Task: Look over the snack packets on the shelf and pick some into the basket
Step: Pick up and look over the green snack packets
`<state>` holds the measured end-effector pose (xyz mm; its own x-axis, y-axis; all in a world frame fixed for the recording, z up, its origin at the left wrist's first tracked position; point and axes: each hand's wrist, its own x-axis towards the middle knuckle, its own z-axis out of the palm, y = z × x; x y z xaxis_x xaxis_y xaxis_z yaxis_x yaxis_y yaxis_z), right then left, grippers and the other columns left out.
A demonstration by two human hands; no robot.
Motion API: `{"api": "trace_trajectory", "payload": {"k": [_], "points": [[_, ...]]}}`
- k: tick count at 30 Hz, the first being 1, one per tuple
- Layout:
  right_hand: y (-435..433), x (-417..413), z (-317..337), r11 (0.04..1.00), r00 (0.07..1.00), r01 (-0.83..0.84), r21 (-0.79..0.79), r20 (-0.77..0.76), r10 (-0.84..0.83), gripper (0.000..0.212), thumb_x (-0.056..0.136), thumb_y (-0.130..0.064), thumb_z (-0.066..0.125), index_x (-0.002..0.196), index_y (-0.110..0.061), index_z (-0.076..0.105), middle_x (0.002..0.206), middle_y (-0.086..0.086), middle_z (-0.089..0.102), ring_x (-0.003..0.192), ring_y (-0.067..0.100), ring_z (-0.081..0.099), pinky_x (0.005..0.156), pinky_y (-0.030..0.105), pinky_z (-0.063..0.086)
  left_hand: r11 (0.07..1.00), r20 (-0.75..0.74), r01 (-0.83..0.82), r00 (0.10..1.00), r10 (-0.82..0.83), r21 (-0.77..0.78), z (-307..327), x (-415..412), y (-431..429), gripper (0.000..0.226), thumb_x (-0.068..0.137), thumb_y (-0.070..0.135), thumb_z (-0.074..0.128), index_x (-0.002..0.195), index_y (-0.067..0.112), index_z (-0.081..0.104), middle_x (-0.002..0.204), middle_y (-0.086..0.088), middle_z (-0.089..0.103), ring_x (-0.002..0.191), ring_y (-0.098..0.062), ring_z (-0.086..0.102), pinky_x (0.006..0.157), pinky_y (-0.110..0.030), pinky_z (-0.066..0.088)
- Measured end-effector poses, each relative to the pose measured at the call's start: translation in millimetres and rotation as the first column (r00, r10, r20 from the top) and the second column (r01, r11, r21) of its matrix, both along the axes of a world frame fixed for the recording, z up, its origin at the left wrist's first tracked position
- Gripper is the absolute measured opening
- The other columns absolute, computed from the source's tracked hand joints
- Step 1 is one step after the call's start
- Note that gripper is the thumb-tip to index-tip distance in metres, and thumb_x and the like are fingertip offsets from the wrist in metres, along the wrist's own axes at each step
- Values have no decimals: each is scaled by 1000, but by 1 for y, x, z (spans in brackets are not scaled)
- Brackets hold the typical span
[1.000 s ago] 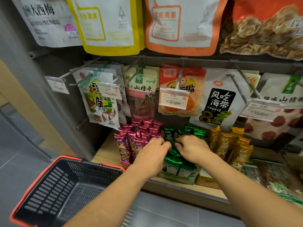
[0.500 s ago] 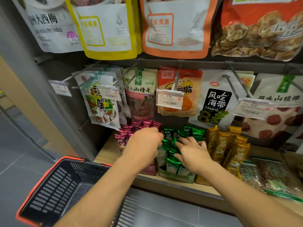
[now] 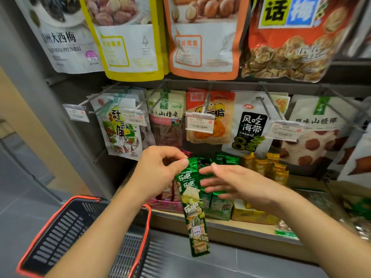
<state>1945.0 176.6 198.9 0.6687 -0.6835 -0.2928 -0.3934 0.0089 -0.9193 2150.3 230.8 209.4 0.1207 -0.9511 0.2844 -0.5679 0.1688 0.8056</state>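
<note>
Our left hand pinches the top of a green packet strip, which hangs below it, off the shelf. Our right hand, fingers straight, hovers just beside, holding nothing. Below-left of the hands sits the basket; dropping the strip in remains, we judge.

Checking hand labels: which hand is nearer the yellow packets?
Right. The right hand is open just left of the yellow packets; the left hand, farther left, pinches the green strip.

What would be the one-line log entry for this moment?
left hand: pinches green packet strip at its top | right hand: open, beside strip | basket: below left arm
</note>
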Motion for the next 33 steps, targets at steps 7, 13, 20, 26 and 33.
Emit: {"api": "trace_trajectory", "payload": {"k": [7, 13, 20, 26, 33], "points": [[41, 16, -10, 983, 937, 151, -107, 334, -107, 44, 87, -42, 45, 114, -11, 59, 94, 11, 67, 83, 30, 64, 84, 45, 53, 993, -516, 107, 854, -63, 55, 3, -19, 3, 15, 81, 5, 71, 68, 12, 73, 51, -5, 61, 40, -9, 54, 39, -17, 45], [45, 16, -12, 987, 894, 149, 60, 417, -161, 39, 94, -51, 37, 90, -24, 65, 65, 5, 63, 49, 20, 58, 50, 26, 48, 970, -683, 241, 712, -163, 20, 1, -18, 4, 21, 69, 11, 74, 89, 15, 77, 65, -7, 66, 47, -10, 59, 44, -17, 48], [42, 9, -8, 985, 937, 153, 74, 305, -169, 49, 98, -56, 32, 80, -25, 66, 60, 9, 64, 47, 21, 60, 48, 26, 50, 923, -466, 382, 826, -315, 52, 5, -7, 6, 33, 64, 6, 83, 92, 23, 79, 97, -3, 76, 88, -14, 71, 73, -21, 54], [40, 11, -8, 980, 966, 109, 164, 213, -143, 55, 96, -58, 33, 91, -9, 56, 64, 11, 64, 45, 21, 61, 45, 25, 49, 976, -326, 197, 932, -158, 90, 6, -5, 6, 29, 70, -5, 78, 77, 23, 80, 79, 2, 76, 73, -6, 69, 65, -16, 52], [37, 12, -8, 962, 957, 67, 265, 257, -138, 51, 97, -57, 38, 98, -9, 55, 70, 15, 63, 48, 21, 59, 46, 25, 49, 977, -390, 202, 906, -161, 66, 4, -6, 4, 38, 80, -14, 65, 72, 21, 79, 73, 1, 75, 68, -7, 69, 60, -15, 53]]}}
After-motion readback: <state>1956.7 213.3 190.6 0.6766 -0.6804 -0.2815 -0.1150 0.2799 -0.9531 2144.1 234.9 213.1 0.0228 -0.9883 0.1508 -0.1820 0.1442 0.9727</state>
